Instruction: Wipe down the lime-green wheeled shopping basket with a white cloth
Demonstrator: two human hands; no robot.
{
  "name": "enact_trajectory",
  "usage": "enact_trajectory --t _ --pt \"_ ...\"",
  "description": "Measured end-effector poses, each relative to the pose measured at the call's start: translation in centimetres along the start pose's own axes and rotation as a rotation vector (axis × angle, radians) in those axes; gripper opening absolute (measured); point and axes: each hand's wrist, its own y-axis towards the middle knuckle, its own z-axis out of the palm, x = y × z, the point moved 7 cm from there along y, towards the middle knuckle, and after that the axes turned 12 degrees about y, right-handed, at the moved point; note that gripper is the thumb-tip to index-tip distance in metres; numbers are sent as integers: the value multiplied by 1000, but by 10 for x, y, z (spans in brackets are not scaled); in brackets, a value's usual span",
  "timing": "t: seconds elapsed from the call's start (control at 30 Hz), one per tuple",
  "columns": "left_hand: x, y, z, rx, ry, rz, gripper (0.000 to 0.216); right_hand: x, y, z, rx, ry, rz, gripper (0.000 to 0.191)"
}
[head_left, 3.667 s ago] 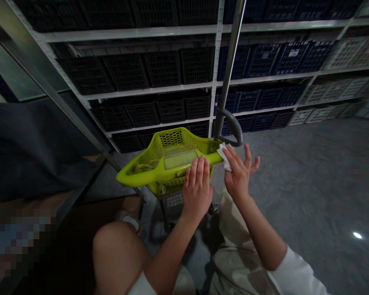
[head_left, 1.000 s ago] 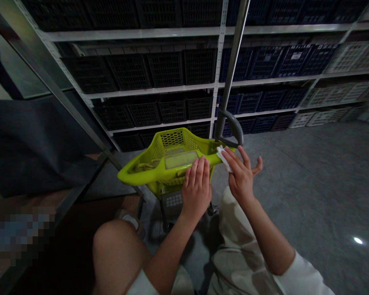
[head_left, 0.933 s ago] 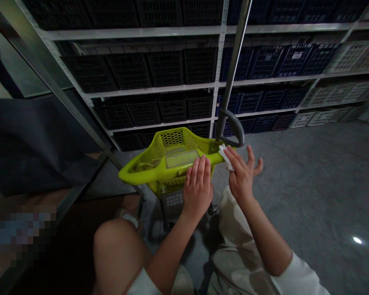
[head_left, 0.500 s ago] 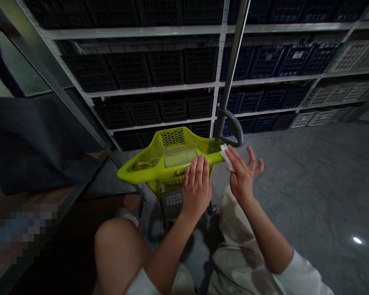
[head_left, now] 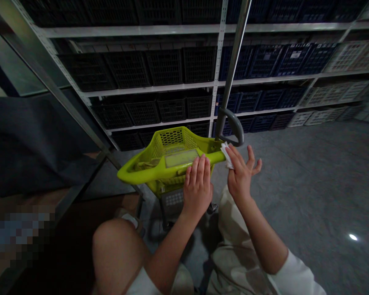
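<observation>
A small lime-green shopping cart (head_left: 137, 177) stands before me, its mesh basket facing the shelves. My left hand (head_left: 198, 184) rests over the cart's handle (head_left: 217, 157), right of the middle, fingers together on top and thumb hidden. My right hand (head_left: 240, 172) presses a folded white tissue (head_left: 226, 155) against the handle's right end, with thumb and forefinger side on it and the outer fingers spread in the air. A pale panel (head_left: 183, 157) is set in the handle. Something yellowish, hard to make out, lies inside the basket.
A metal pole (head_left: 235, 57) with a grey looped grip (head_left: 235, 127) rises at the cart's right. White shelving (head_left: 160, 88) with black, blue and pale crates fills the back. A metal frame with dark cloth (head_left: 27, 143) stands at left. Grey floor (head_left: 301, 176) extends right.
The tissue and my right hand have shifted very slightly along the handle. My left hand stays at the same place on it. The view has moved a little.
</observation>
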Motion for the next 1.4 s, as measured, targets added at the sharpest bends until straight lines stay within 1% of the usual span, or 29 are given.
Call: enact_trajectory --t 0.03,0.1,0.17,0.23,0.3,0.37,0.43,0.5,0.57,0.63,0.73,0.8,0.83,0.9,0.97,1.0,1.03,1.13,1.17,1.2,1.23,1.33,1.37,1.4 --pt "0 0 0 -7 -1 -8 63 7 -3 2 29 0 -8 62" --pt "1 0 -1 -21 -3 -22 62 24 -9 9 127 8 -75 64" --pt "2 -1 -1 -20 -2 -23 62 30 -12 11 187 11 -152 65" --pt "3 -2 -2 -2 1 -12 63 19 -7 6 146 -5 -165 65" --pt "3 -2 -2 13 4 3 65 4 0 -1 62 -29 -122 64" --pt "2 -2 -1 11 8 7 66 -2 3 -4 22 -44 -70 64" --pt "2 -2 -1 -5 6 -7 65 8 1 -1 65 -41 -82 64" --pt "2 -2 0 -18 -5 -24 64 25 -6 6 152 -26 -144 66" --pt "3 -2 -1 -15 -16 -25 64 31 -9 10 207 -14 -200 68" --pt "4 -3 -1 6 -20 -12 65 21 -6 7 173 -15 -185 67" --pt "3 -3 -1 35 -24 6 67 -3 3 -1 46 -23 -72 65" --pt "3 -3 0 32 -28 0 67 -2 3 -3 17 -16 -35 65" --pt "2 -3 0 26 -31 -7 66 5 1 -1 42 -9 -51 65" --pt "3 -3 0 11 -36 -19 65 22 -6 6 141 8 -119 67" --pt "3 -3 0 7 -37 -23 65 30 -10 11 219 15 -178 68" --pt "4 -3 0 13 -35 -18 66 28 -10 11 218 12 -182 68" --pt "4 -3 0 21 -31 -11 66 21 -8 9 185 6 -168 68" --pt "4 -3 0 42 -18 10 67 0 0 0 18 -9 -81 66" --pt "4 -3 -1 40 -15 9 67 -2 0 -2 -16 -8 -55 65" --pt "4 -3 0 38 -13 5 67 0 -1 -2 -20 -4 -45 65" --pt "4 -3 -1 32 -14 -2 66 6 -3 1 10 4 -56 66" --pt "5 -3 -1 18 -21 -24 64 28 -14 11 180 35 -153 67" --pt "5 -3 -1 18 -23 -24 64 31 -17 12 209 41 -180 68" --pt "5 -3 -1 19 -23 -19 64 29 -17 11 204 42 -189 68"
